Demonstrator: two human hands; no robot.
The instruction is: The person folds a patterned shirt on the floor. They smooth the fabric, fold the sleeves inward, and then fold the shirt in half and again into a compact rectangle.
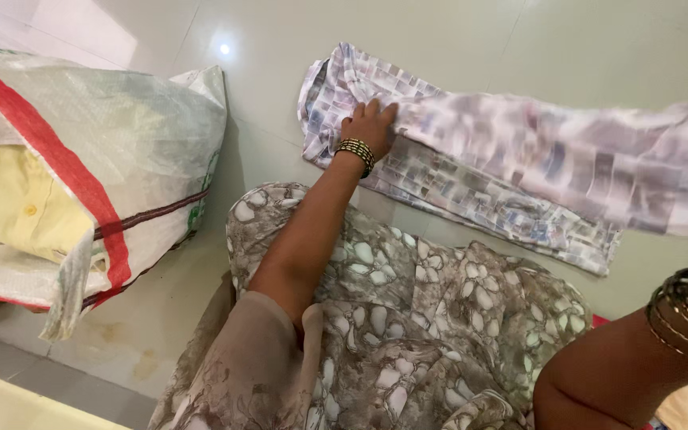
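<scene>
Head view looks down at a patterned cloth (471,171) spread on the pale tiled floor (583,40) in the upper middle of the frame. It looks light, thin and limp — it drapes and blurs where one end lifts toward the right edge, so it would likely sag and slide unless taken by a hem or corner and pinned flat elsewhere. The left hand (369,126), bangles at the wrist, rests palm-down with fingers spread on the cloth's left part, pressing rather than gripping. The right hand is cut off at the right edge; only its bangled wrist shows, so I cannot tell its grip. The print is small blocks of grey, lilac and white. A woven sack (113,159) with a red stripe sits at left.
</scene>
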